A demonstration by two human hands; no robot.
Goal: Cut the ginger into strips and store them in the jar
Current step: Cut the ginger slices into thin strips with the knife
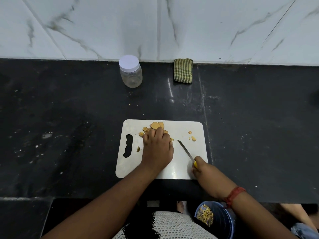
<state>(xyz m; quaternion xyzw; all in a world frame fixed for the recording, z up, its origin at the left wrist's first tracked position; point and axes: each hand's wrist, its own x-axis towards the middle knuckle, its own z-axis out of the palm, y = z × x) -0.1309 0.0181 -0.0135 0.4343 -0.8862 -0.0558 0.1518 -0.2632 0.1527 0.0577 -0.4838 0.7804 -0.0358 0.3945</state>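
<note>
Head view. White rectangular plastic cutting board (179,163) with a handle slot at its left end lies at the near edge of the black stone counter (69,118), about mid-width.

Left hand (158,147): fingers curled down over a pile of tan ginger slices (156,125) at the board's far left part; whether it grips or only presses them, cannot tell. A few loose ginger pieces (193,138) lie near the board's far right corner, apart from the pile.

Right hand (198,167): clenched round the yellow handle of a thin steel knife (186,151) at the board's near right corner; blade points toward the pile, its tip just beside the left hand.

Clear plastic jar (131,75) with white screw lid on, upright near the counter's far edge. Green checked folded cloth (183,71) at the far edge, right of the jar, well apart.

Blue bucket (222,219) holding scraps sits below the counter's near edge.
</note>
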